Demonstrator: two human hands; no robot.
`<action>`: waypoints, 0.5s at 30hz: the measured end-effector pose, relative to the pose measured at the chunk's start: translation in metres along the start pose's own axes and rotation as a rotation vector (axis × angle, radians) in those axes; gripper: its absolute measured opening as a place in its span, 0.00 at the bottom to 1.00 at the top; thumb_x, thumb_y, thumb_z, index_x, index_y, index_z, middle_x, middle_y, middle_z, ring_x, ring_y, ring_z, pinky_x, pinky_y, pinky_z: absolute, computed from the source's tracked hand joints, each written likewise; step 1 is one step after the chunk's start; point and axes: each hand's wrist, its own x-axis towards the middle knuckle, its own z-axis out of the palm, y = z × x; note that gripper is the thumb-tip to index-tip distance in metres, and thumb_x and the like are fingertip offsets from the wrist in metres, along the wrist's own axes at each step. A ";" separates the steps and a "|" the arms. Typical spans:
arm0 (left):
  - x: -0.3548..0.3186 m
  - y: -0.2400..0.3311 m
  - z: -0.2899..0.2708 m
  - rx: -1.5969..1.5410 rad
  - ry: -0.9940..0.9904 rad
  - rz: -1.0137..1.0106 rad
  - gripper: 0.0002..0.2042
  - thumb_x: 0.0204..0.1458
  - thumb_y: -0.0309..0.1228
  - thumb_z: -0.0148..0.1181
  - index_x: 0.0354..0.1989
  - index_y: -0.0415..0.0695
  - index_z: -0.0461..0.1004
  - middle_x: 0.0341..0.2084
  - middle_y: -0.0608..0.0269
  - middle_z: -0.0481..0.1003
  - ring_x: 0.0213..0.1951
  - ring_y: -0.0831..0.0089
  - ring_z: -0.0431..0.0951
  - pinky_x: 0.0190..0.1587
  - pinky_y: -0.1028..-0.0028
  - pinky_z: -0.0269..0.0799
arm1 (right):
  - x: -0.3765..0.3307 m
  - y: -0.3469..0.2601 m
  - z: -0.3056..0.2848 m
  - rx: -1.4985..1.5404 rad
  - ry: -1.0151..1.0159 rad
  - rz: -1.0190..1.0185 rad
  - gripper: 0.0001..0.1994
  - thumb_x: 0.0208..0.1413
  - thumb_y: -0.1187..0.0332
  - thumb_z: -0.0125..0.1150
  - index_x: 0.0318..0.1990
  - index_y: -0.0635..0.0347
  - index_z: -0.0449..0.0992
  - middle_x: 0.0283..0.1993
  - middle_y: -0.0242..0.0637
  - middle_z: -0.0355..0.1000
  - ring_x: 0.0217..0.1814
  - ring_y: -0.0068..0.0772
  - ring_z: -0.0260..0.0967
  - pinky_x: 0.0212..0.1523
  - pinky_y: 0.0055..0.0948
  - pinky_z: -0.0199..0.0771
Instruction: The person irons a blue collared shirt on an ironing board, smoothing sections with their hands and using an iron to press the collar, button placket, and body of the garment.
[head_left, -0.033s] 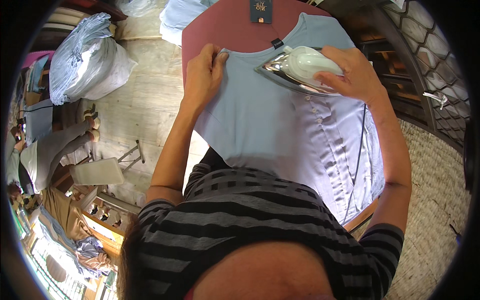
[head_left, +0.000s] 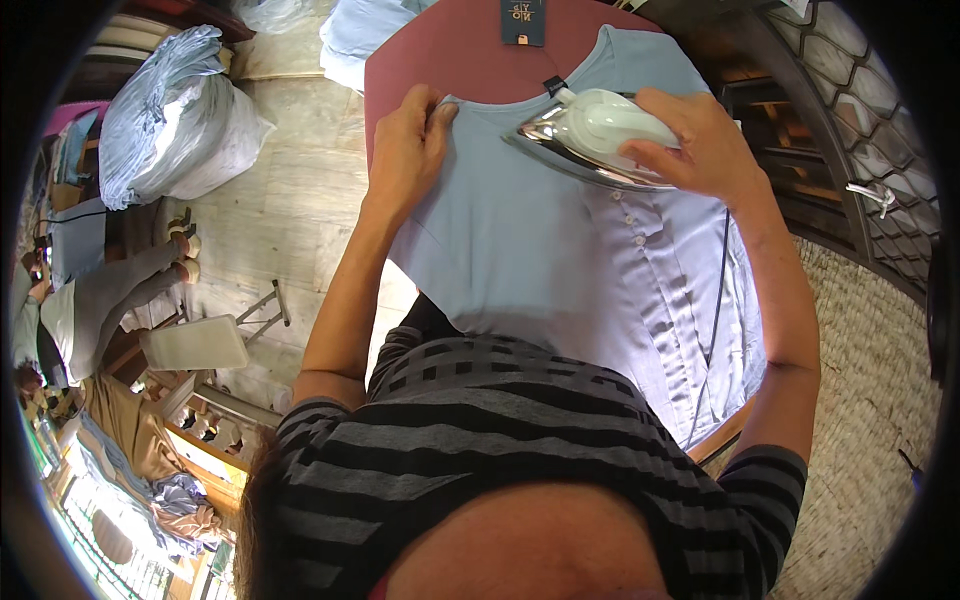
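Note:
A light blue garment (head_left: 500, 230) with a row of small buttons lies spread on a maroon ironing board (head_left: 430, 50). My right hand (head_left: 700, 150) is wrapped round the handle of a pale green and white iron (head_left: 600, 130). Its shiny soleplate rests on the cloth just below the neckline, tip pointing left. At the garment's upper left corner, my left hand (head_left: 412, 145) pinches the edge of the cloth between thumb and fingers. A dark cord (head_left: 718, 300) runs down over the buttoned part. A black label (head_left: 555, 86) shows at the neckline.
A dark hang tag (head_left: 522, 22) lies at the board's far end. Bundled blue clothes in plastic (head_left: 180, 130) stand on the floor at left, near a folding stool (head_left: 195, 343). Another person's legs (head_left: 110, 300) show farther left. A metal lattice gate (head_left: 860, 110) borders the right.
The iron, with my right hand on it, has slid slightly to the left over the cloth. My left hand stays in place.

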 end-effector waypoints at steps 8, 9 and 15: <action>-0.026 -0.005 -0.020 0.023 -0.059 -0.109 0.11 0.57 0.32 0.62 0.40 0.36 0.74 0.25 0.57 0.76 0.27 0.74 0.71 0.33 0.72 0.69 | 0.037 -0.039 0.032 -0.058 0.071 0.102 0.15 0.54 0.57 0.65 0.32 0.60 0.74 0.27 0.46 0.73 0.27 0.51 0.71 0.29 0.39 0.69; -0.037 -0.001 -0.028 0.003 -0.093 -0.163 0.11 0.57 0.32 0.63 0.40 0.37 0.74 0.25 0.58 0.76 0.26 0.74 0.72 0.33 0.71 0.69 | 0.039 -0.042 0.035 -0.063 0.073 0.122 0.15 0.54 0.56 0.65 0.32 0.60 0.74 0.27 0.46 0.73 0.27 0.52 0.71 0.30 0.40 0.69; -0.088 -0.016 -0.061 0.049 -0.217 -0.263 0.11 0.56 0.35 0.64 0.34 0.38 0.76 0.18 0.59 0.76 0.21 0.71 0.73 0.27 0.68 0.68 | 0.053 -0.069 0.052 -0.036 0.114 0.223 0.16 0.55 0.55 0.64 0.32 0.61 0.74 0.24 0.48 0.73 0.26 0.53 0.72 0.29 0.42 0.69</action>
